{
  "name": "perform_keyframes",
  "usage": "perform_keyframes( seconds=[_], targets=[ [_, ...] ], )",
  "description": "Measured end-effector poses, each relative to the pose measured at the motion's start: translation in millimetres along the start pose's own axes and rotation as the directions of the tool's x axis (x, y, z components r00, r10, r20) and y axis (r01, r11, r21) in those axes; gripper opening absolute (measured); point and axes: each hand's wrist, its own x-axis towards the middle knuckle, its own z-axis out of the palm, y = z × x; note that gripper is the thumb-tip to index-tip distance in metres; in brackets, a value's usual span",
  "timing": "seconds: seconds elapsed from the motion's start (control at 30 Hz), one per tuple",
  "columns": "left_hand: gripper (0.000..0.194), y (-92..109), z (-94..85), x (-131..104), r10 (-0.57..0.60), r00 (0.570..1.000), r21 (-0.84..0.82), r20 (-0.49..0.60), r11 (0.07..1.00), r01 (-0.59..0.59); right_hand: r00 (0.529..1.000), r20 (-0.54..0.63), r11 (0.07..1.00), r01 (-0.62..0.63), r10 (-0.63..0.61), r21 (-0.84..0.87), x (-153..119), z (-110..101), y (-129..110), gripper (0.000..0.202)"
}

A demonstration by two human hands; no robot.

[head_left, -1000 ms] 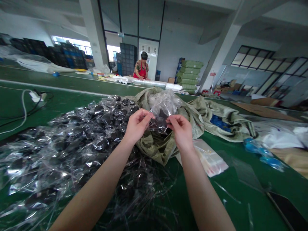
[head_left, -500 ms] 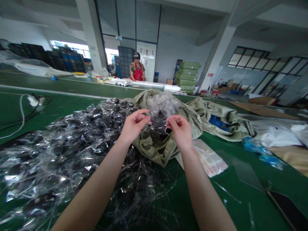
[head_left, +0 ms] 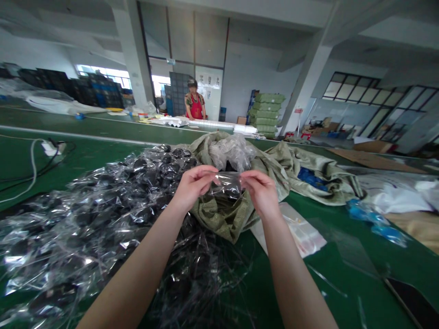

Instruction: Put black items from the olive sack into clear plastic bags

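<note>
A small clear plastic bag (head_left: 228,183) is stretched between my two hands, with something dark showing in or behind its lower part. My left hand (head_left: 196,185) pinches its left upper corner, and my right hand (head_left: 259,188) pinches the right one. Just beyond and below lies an open olive woven sack (head_left: 224,217) with crumpled clear plastic (head_left: 235,151) at its mouth. To the left spreads a big heap of dark rounded items in clear wrappers (head_left: 113,201). Beside my right forearm rests a stack of flat clear bags (head_left: 302,230).
A phone (head_left: 413,297) lies at the lower right, near blue plastic wrap (head_left: 377,221). A second woven sack (head_left: 336,183) holds something blue. At left is a power strip with cables (head_left: 51,147). A person in a red apron (head_left: 196,108) stands across the green table (head_left: 113,137).
The clear plastic between my hands is now pulled taut and raised to face me. Both hands have shifted slightly down in view, the right one a little rightward.
</note>
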Motion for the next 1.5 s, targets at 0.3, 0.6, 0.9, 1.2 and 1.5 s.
perform_keyframes(
  seconds=[0.3, 0.6, 0.9, 1.2, 1.5],
  targets=[
    [0.014, 3.8, 3.4, -3.5, -0.078, 0.997, -0.077, 0.006, 0.994, 0.078, 0.996, 0.079, 0.998, 0.043, -0.039, -0.051, -1.0, -0.6, 0.1, 0.012],
    [0.052, 7.3, 15.1, -5.9, -0.119, 0.993, -0.037, -0.010, 0.992, 0.118, 0.979, 0.131, 0.968, 0.180, -0.159, -0.175, -0.7, -4.0, 3.1, 0.018],
    [0.044, 0.5, 13.0, -5.8, -0.190, 0.973, 0.037, 0.132, 0.982, 0.187, 0.976, 0.070, 0.961, 0.214, -0.205, -0.175, -2.8, 0.8, 3.9, 0.013],
    [0.039, 2.2, 14.5, -5.2, 0.004, 1.000, 0.150, 0.017, 0.989, -0.006, 0.988, 0.149, 0.997, -0.043, 0.033, 0.063, -2.9, -5.5, -13.2, 0.037],
    [0.039, 6.5, 15.5, -9.5, -0.058, 0.993, 0.116, 0.107, 0.992, 0.046, 0.948, 0.278, 0.982, -0.180, 0.157, 0.059, -6.2, 1.1, 7.2, 0.044]
  ],
)
